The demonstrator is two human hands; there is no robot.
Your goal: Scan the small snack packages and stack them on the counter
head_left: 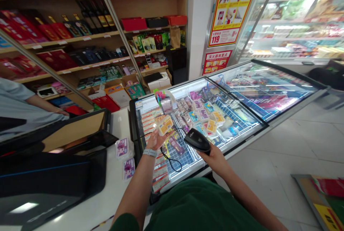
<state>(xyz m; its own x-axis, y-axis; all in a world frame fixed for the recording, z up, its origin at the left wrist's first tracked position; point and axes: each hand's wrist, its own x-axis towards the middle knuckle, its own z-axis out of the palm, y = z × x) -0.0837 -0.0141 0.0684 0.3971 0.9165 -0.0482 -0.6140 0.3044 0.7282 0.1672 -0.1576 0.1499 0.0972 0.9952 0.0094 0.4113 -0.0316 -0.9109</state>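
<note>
My left hand [156,140] grips a small clear-and-orange ice cream tub [165,125], lifted over the glass-topped chest freezer [134,119]. A black barcode scanner [197,140] is in my right hand [213,157], its head pointing left toward the tub. The scanner's thin black cable [172,159] loops down between my hands. Beneath them lie several purple, blue and orange tubs [211,126] in the freezer's wire baskets. Stacked purple tubs [122,147] rest on the white counter to the left, with another purple tub [129,168] close by.
A black checkout terminal [51,184] stands on the white counter [115,195]. Behind it, a person's sleeve [16,98] shows at the left. Shelves [150,8] with boxes and bottles rise at the back. A display [319,202] stands on the floor at lower right.
</note>
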